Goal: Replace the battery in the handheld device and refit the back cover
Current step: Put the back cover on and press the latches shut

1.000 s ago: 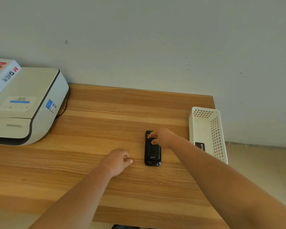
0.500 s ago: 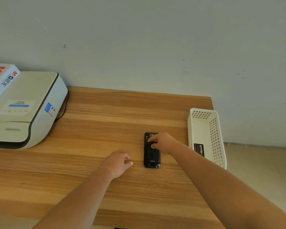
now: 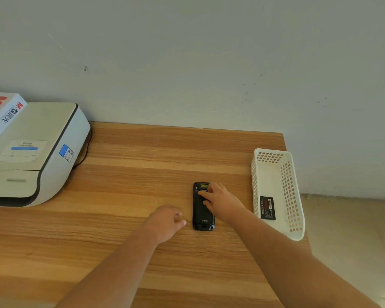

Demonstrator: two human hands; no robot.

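The black handheld device lies back up on the wooden table, its back cover in place. My right hand rests over its upper half, with the fingertips pressed on the cover near the top end. My left hand lies on the table just left of the device, fingers loosely curled and holding nothing; its thumb tip sits close to the device's side without touching. A black battery with a printed label lies inside the white basket to the right.
A white printer stands at the back left, with a white box on top and a black cable behind it. The basket sits at the table's right edge, with bare floor beyond. A wall runs along the far edge.
My right hand's fingers have shifted slightly on the upper part of the device. The left hand has stayed beside it. The view has tilted a little.
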